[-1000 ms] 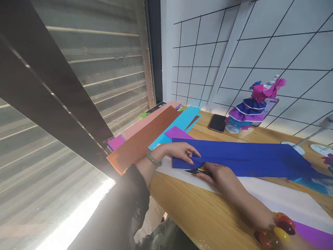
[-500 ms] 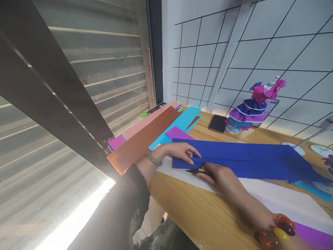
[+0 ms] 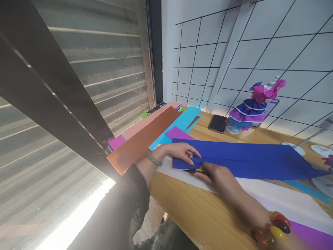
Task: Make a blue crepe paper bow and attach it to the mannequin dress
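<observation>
A long strip of dark blue paper [image 3: 249, 159] lies across the table on top of white paper [image 3: 275, 194]. My left hand [image 3: 183, 152] rests on the blue strip's left end, fingers apart and pressing it down. Below its fingertips, my right hand [image 3: 218, 177] is closed around a slim black pointed tool with a yellow mark [image 3: 199, 170]. The tool's tip points left at the strip's near edge. My fingers cover its handle, so whether it is scissors or a knife cannot be told.
Brown paper [image 3: 148, 139], light blue paper [image 3: 177, 126] and a purple piece [image 3: 178, 133] lie to the left. Behind are a phone [image 3: 217, 123] and a ruffled paper dress figure [image 3: 249, 111]. Round white bases [image 3: 322, 150] stand at the right. The table's front edge [image 3: 177, 217] is near me.
My right hand and the black tool have shifted slightly left along the blue strip's near edge. The strip's right end has moved a little. My left hand stays put.
</observation>
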Motion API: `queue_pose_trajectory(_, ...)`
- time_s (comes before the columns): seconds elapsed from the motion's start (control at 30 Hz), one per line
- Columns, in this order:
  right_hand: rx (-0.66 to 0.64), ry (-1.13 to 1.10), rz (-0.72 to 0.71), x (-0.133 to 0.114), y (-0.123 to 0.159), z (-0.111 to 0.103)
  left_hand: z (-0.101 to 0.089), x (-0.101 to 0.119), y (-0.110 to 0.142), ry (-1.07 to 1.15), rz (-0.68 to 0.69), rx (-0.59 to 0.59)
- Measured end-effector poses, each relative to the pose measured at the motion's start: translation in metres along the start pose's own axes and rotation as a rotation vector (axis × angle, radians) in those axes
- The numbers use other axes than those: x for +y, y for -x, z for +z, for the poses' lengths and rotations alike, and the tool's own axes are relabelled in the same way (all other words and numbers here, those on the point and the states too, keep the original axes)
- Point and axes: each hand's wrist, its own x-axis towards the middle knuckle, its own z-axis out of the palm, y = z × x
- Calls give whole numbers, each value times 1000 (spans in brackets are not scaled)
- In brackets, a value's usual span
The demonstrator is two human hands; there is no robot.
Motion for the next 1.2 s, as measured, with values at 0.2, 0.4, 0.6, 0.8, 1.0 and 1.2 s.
queue_pose_trajectory(0.2,35,31,-17,1,0,2,1,-1,-1,-19,-15,11)
queue_pose_trajectory(0.4,46,85,-20,-2,0,0,0,0,0,-40,12,6)
queue_pose_trajectory(0.6,27,23,4,-4,2,-4,-5,3,8,-1,-59,37)
queue_pose_trajectory(0.8,-18,9,29,-5,0,-3,-8,-3,12,-19,-81,-24)
queue_pose_trajectory(1.0,-47,13,30,-9,-4,0,-8,-3,11,-24,-20,-42)
queue_pose_trajectory(1.2,-57,1,22,-14,-5,-1,-8,-4,10,-53,-27,-28)
